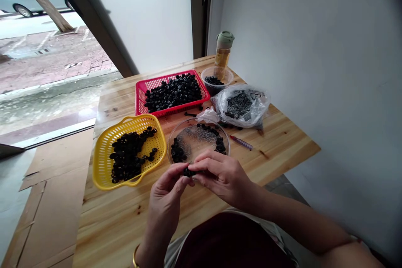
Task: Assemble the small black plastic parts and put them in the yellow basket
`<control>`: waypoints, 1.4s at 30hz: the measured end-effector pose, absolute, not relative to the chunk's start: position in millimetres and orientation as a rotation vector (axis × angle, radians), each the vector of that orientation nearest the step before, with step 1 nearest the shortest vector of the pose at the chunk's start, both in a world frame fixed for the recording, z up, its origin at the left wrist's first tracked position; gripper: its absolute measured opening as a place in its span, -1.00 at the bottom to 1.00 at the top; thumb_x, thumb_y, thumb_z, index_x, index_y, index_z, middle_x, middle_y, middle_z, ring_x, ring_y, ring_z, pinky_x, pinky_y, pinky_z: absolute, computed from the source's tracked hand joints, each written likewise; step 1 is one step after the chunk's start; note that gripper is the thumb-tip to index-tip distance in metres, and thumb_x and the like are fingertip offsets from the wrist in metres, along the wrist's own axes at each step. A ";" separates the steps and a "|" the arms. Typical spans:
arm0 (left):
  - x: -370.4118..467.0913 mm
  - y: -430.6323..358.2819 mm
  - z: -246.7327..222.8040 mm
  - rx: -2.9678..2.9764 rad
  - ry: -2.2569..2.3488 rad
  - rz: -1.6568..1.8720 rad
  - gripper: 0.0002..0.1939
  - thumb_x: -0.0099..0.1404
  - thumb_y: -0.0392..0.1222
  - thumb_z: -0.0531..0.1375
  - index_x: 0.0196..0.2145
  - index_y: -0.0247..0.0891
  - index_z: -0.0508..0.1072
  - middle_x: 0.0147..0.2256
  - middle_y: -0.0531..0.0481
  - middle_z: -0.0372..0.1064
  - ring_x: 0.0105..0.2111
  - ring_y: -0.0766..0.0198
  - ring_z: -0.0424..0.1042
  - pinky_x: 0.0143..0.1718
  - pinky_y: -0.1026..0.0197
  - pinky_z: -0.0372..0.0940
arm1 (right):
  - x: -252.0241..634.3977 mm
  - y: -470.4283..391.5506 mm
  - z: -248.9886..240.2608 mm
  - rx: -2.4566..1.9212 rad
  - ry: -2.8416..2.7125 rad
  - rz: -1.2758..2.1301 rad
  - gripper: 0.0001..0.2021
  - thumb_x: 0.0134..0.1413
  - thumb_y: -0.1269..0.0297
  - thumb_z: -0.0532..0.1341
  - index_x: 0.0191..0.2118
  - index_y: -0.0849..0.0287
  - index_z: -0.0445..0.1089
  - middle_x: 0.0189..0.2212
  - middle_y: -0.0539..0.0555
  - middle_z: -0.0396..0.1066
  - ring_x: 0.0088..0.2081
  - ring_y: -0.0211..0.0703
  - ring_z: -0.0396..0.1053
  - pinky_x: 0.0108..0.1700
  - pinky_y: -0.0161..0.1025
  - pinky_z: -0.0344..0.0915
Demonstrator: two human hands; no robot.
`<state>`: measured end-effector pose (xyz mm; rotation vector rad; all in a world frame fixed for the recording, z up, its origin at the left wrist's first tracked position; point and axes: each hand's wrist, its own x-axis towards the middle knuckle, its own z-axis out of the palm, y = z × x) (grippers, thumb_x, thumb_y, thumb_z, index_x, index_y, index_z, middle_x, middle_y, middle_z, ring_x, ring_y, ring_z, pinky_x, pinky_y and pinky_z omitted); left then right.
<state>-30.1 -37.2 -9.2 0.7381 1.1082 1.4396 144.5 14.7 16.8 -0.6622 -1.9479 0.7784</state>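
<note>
Both hands meet over the near rim of a clear round tray, which holds small black parts and thin clear or silvery pieces. My left hand pinches a small black part between thumb and fingers. From the other side my right hand is closed on the same black part, its fingers covering most of it. The part's exact kind is too hidden to make out. Left of the hands is a yellow basket with linked-looking black pieces inside.
Behind stands a red basket heaped with black round pieces. To its right are a clear tub of dark bits, a drink bottle and a plastic bag of dark parts. A pen-like tool lies on the wooden table.
</note>
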 end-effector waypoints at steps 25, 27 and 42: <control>-23.9 -36.4 -10.5 0.640 1.018 1.465 -0.76 0.00 -0.07 0.57 -0.34 -0.14 0.74 -0.31 -0.04 0.56 -0.43 0.31 0.47 -0.37 0.26 0.47 | 144.6 14.5 19.2 -0.635 -2.000 0.861 -0.88 0.35 0.36 0.26 -0.10 0.21 0.55 -0.26 0.15 0.53 -0.27 -0.18 0.53 -0.20 -0.30 0.50; -25.2 -36.7 -9.4 0.676 1.013 1.464 -0.78 0.02 -0.09 0.57 -0.34 -0.13 0.74 -0.32 -0.03 0.55 -0.42 0.31 0.48 -0.35 0.27 0.47 | 145.5 14.3 20.3 -0.634 -2.024 0.845 -0.87 0.37 0.37 0.24 -0.09 0.19 0.55 -0.26 0.14 0.53 -0.27 -0.18 0.52 -0.19 -0.29 0.50; -18.3 -45.7 -7.3 0.630 1.001 1.490 -0.79 0.08 -0.08 0.54 -0.30 -0.11 0.73 -0.31 0.02 0.55 -0.44 0.35 0.46 -0.30 0.24 0.46 | 145.9 2.7 9.3 -0.659 -1.895 0.886 -0.69 0.42 0.34 0.20 0.17 0.07 0.52 -0.15 0.13 0.50 -0.17 -0.17 0.52 -0.10 -0.26 0.51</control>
